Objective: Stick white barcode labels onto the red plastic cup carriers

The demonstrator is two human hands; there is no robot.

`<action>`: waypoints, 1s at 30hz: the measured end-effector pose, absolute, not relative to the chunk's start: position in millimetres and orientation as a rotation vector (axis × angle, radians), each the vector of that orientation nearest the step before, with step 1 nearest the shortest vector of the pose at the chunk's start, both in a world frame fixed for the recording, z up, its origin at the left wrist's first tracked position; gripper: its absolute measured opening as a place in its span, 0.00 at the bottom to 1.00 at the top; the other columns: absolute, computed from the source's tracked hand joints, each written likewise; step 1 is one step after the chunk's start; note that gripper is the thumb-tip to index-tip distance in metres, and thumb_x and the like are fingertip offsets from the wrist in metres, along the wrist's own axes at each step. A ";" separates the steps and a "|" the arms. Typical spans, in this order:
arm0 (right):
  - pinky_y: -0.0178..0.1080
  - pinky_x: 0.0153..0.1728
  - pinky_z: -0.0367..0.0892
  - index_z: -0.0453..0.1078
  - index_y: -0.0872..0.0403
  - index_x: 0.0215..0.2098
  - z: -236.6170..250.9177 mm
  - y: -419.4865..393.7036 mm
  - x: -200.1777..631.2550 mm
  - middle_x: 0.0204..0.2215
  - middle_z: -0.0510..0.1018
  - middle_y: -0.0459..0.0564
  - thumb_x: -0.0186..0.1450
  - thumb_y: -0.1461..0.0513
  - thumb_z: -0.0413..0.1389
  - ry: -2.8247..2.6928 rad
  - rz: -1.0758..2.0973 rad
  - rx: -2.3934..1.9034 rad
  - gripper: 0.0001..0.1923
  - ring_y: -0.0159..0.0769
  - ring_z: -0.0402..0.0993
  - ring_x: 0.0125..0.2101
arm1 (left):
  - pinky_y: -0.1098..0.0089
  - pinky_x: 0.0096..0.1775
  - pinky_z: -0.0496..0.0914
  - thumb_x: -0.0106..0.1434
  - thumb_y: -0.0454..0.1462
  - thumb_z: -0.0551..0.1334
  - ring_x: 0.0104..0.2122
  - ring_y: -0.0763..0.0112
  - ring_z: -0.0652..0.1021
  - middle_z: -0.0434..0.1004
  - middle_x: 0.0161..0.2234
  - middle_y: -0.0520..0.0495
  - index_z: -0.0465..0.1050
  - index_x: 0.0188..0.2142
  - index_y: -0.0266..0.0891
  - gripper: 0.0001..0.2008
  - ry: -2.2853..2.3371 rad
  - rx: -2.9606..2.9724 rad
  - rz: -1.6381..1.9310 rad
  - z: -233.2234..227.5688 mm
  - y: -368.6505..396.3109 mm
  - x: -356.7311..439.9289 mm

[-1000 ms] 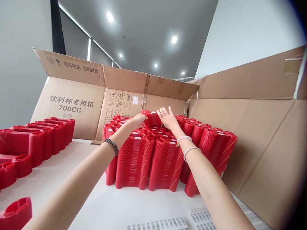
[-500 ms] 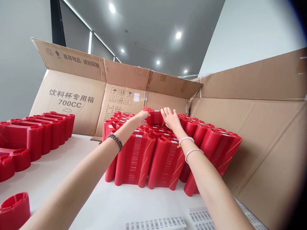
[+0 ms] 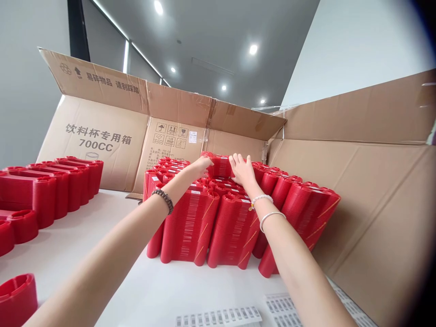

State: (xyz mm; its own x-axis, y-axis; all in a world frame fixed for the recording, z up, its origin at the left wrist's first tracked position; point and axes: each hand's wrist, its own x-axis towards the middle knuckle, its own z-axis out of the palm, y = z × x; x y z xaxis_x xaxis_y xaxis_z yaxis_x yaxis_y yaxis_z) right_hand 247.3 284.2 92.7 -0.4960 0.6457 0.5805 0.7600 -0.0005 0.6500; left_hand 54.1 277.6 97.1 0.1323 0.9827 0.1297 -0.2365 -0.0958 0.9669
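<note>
A small raised stack of red holders point(image 3: 220, 165) is being gripped from both ends at the back of the upright red stacks point(image 3: 204, 222): the left hand point(image 3: 199, 167) is being pressed against its left end with the fingers curled, and the right hand point(image 3: 242, 170) is being laid against its right end with the fingers spread and pointing up and away. The gripped stack is being held with its long axis running left to right, level with the tops of its neighbours or just above them, and its ribbed face is being turned toward the camera. The surrounding stacks are standing on end on the white table point(image 3: 163, 290), packed side by side and touching, with the rightmost ones leaning against the cardboard wall point(image 3: 368, 204). The block is being hemmed in by the printed carton point(image 3: 102, 141) directly behind and by the cardboard wall on the right, so little room is being left on those two sides. Open tabletop is being left in front of the block and to its left, up to a separate row of red stacks lying on their sides point(image 3: 57, 190) at the left edge. White slotted strips point(image 3: 221, 316) are lying at the near edge of the table.
</note>
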 end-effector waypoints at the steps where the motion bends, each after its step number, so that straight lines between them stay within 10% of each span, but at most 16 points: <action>1: 0.61 0.57 0.58 0.52 0.64 0.64 92.8 283.7 247.0 0.60 0.64 0.70 0.59 0.61 0.62 -2.138 -1.517 -1.521 0.40 0.56 0.59 0.57 | 0.53 0.49 0.73 0.67 0.40 0.62 0.49 0.58 0.75 0.71 0.54 0.41 0.69 0.54 0.38 0.18 0.908 1.187 1.268 97.1 276.9 54.4; 9: 0.47 0.45 0.66 0.53 0.62 0.63 99.8 282.3 250.7 0.58 0.65 0.69 0.59 0.52 0.63 -2.178 -1.424 -1.557 0.42 0.54 0.63 0.52 | 0.54 0.48 0.73 0.68 0.40 0.61 0.49 0.59 0.76 0.71 0.54 0.41 0.69 0.54 0.38 0.17 0.996 1.230 1.253 96.2 274.2 57.7; 30: 0.51 0.51 0.68 0.65 0.55 0.56 107.1 285.8 248.4 0.52 0.72 0.54 0.69 0.55 0.56 -2.164 -1.309 -1.667 0.21 0.44 0.72 0.49 | 0.53 0.49 0.73 0.68 0.40 0.62 0.50 0.59 0.75 0.71 0.55 0.41 0.69 0.54 0.39 0.17 1.085 1.330 1.234 88.6 285.5 58.0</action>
